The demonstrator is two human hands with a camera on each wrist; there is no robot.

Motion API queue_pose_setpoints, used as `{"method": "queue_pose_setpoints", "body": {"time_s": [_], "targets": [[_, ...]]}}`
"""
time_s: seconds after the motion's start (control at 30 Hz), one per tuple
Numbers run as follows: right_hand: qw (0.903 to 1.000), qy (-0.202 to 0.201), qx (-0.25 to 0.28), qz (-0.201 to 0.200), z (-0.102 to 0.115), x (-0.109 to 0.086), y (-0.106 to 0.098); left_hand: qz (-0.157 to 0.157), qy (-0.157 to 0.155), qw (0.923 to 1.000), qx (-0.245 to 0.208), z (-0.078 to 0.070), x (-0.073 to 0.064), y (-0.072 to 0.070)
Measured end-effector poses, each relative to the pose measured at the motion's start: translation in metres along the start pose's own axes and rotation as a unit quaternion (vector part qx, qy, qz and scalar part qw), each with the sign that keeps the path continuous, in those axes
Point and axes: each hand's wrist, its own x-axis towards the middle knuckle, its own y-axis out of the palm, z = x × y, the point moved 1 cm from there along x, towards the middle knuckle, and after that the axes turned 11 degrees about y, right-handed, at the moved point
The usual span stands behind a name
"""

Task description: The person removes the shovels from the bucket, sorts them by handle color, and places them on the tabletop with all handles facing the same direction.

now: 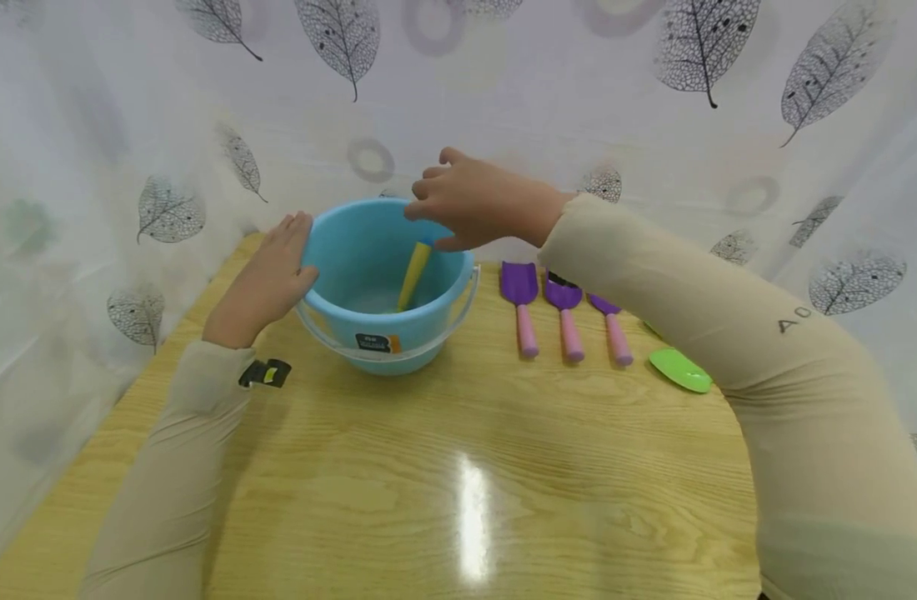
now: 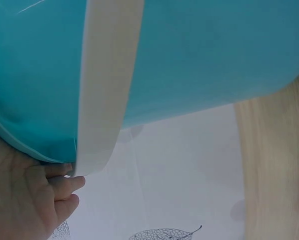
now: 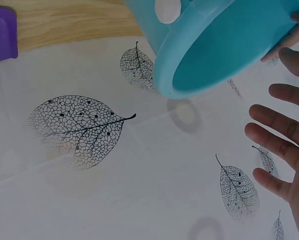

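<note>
A light blue bucket [image 1: 387, 333] with a white carrying handle [image 1: 458, 321] stands upright toward the back left of the wooden table. Inside it leans something with a yellow handle [image 1: 413, 275]; its lower end is hidden. My left hand [image 1: 267, 275] rests along the bucket's left rim, fingers extended, thumb at the edge. In the left wrist view, the left fingers [image 2: 62, 192] are beside the rim and white handle [image 2: 107, 80]. Above the bucket's right rim hovers my right hand [image 1: 473, 196], its spread fingers holding nothing. The right wrist view shows those fingers [image 3: 277, 142] apart, close to the bucket's mouth.
Right of the bucket lie a purple shovel [image 1: 520, 283] with a pink handle and two other purple tools with pink handles [image 1: 571, 337]. A green piece [image 1: 681, 371] lies further right, partly beneath the right sleeve [image 1: 729, 308]. A leaf-patterned curtain [image 1: 503, 100] hangs behind the table.
</note>
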Motion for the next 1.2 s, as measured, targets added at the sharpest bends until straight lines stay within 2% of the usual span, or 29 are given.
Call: {"method": "queue_pose_setpoints", "body": {"time_s": [0.47,0.9,1.2], "targets": [[0.9994,-0.026,0.001,0.023,0.016,0.027,0.014,0.003,0.001,1.0,0.0,0.0,0.0,0.001],[0.9986,-0.034,-0.007,0.04,0.017,0.042,0.04,-0.004,0.0,1.0,0.006,0.0,0.0,0.001],[0.9981,-0.052,0.004,0.033,0.021,0.047,0.059,-0.003,0.0,1.0,0.002,0.001,0.0,0.001]]}}
